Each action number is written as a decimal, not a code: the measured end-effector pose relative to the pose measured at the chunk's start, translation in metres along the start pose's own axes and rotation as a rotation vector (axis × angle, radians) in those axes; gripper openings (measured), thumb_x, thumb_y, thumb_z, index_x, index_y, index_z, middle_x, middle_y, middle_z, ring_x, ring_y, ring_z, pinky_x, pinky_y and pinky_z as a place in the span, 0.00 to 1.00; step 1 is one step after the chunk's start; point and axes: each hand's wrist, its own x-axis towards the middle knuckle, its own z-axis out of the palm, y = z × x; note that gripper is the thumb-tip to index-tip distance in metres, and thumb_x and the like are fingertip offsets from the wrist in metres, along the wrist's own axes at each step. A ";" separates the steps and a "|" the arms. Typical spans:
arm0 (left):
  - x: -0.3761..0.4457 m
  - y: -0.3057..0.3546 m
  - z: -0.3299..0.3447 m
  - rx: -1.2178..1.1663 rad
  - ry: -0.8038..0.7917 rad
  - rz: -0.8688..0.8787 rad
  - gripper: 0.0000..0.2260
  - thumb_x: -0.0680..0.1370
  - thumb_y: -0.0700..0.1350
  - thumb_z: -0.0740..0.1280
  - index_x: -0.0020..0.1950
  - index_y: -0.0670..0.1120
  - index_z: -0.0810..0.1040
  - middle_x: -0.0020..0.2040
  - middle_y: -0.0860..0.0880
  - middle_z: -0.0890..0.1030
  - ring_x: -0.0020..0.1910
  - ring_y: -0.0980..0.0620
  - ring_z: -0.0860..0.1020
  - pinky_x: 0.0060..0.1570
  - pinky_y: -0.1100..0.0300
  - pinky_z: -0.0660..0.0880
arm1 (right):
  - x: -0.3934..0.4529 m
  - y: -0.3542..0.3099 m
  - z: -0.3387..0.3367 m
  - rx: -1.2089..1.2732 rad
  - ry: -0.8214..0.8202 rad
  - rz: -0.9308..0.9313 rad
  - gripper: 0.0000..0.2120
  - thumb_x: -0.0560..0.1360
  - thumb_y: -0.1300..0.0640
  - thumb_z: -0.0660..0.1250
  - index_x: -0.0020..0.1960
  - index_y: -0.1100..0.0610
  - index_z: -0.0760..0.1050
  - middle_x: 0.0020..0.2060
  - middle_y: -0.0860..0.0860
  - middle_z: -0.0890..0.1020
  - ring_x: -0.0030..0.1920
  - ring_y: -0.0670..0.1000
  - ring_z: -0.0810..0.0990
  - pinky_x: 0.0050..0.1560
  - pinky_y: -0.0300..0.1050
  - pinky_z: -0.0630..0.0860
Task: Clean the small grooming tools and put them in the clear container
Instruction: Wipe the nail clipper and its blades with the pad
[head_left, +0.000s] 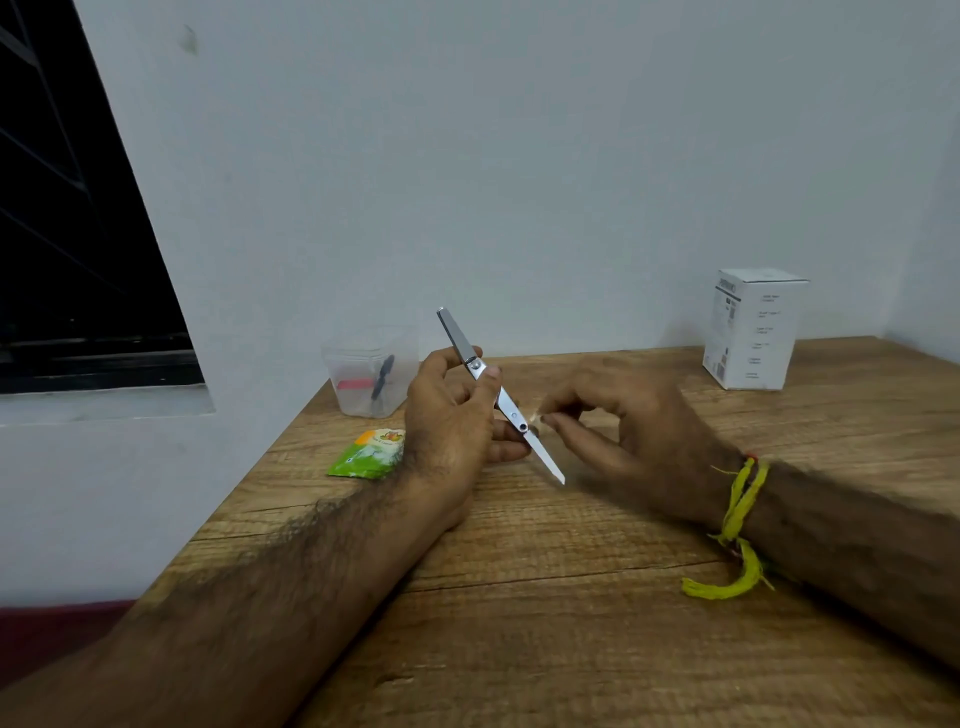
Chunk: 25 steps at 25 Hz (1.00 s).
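— What are your fingers doing?
— My left hand (451, 415) grips the metal grooming tool (498, 396), thumb pressed on its middle; it slants above the bench (571, 597), blade end down. My right hand (631, 436) pinches something small and blurred beside the lower hinge

— And around you?
— The clear container (370, 372) stands behind, tools inside; a green sachet (370, 453) lies near my left wrist, a white box (753, 328) far right

Slim steel folding tool (496, 395) unfolded, tilted; clear container (370, 371) upright on bench corner, holding black and pink tools.
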 end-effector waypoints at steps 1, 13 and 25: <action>0.000 0.000 0.000 -0.005 -0.004 0.000 0.10 0.83 0.41 0.65 0.64 0.46 0.71 0.46 0.36 0.82 0.28 0.48 0.83 0.27 0.55 0.81 | -0.001 -0.001 0.002 -0.037 -0.048 -0.040 0.02 0.76 0.62 0.72 0.48 0.58 0.82 0.42 0.48 0.83 0.43 0.46 0.79 0.45 0.44 0.76; 0.001 -0.003 -0.001 0.003 0.003 0.026 0.11 0.82 0.40 0.66 0.64 0.45 0.73 0.42 0.39 0.81 0.26 0.48 0.82 0.25 0.57 0.80 | -0.002 0.001 0.001 -0.124 -0.135 -0.077 0.05 0.76 0.56 0.68 0.48 0.55 0.82 0.45 0.47 0.82 0.43 0.50 0.80 0.42 0.52 0.77; -0.001 -0.003 0.001 -0.011 -0.006 0.035 0.11 0.82 0.40 0.66 0.64 0.46 0.73 0.40 0.40 0.81 0.26 0.48 0.82 0.25 0.55 0.80 | -0.002 -0.003 0.003 -0.128 -0.144 -0.096 0.04 0.75 0.56 0.70 0.48 0.54 0.84 0.44 0.48 0.82 0.41 0.51 0.80 0.40 0.51 0.76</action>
